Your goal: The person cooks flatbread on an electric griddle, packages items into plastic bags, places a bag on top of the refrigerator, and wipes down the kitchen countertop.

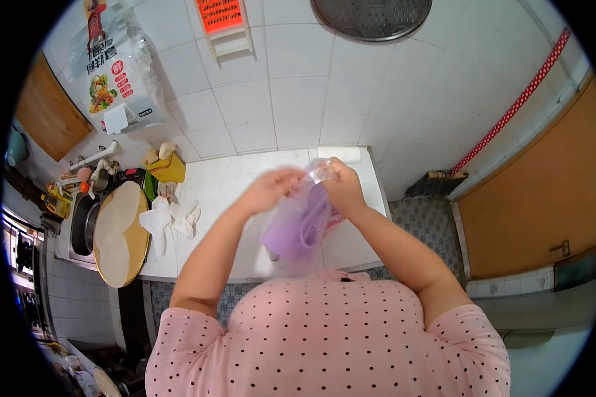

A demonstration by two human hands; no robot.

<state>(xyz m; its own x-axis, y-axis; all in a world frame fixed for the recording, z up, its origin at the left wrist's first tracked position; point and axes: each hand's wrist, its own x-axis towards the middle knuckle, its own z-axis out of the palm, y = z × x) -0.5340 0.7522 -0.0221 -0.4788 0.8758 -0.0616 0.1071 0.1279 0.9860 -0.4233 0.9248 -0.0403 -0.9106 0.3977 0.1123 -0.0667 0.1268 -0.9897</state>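
A clear plastic bag [319, 175] with something soft and purple [295, 228] inside is held up over the white counter [228, 182]. What the purple thing is, I cannot make out. My right hand [344, 188] is closed on the bag's upper edge, fingers pinched around the plastic. Close by on the other side, my left hand [271, 188] is at the bag's top; motion smears its fingers, so its grip is unclear. Behind the bag, a bit of red-printed packaging shows, mostly hidden.
White crumpled gloves or cloths [171, 218] lie at the counter's left, beside a large round board [122, 235] over the sink [83, 221]. A yellow container [169, 169] stands behind them. A red dotted broom handle [510, 109] leans right of the counter, near a brown door [536, 192].
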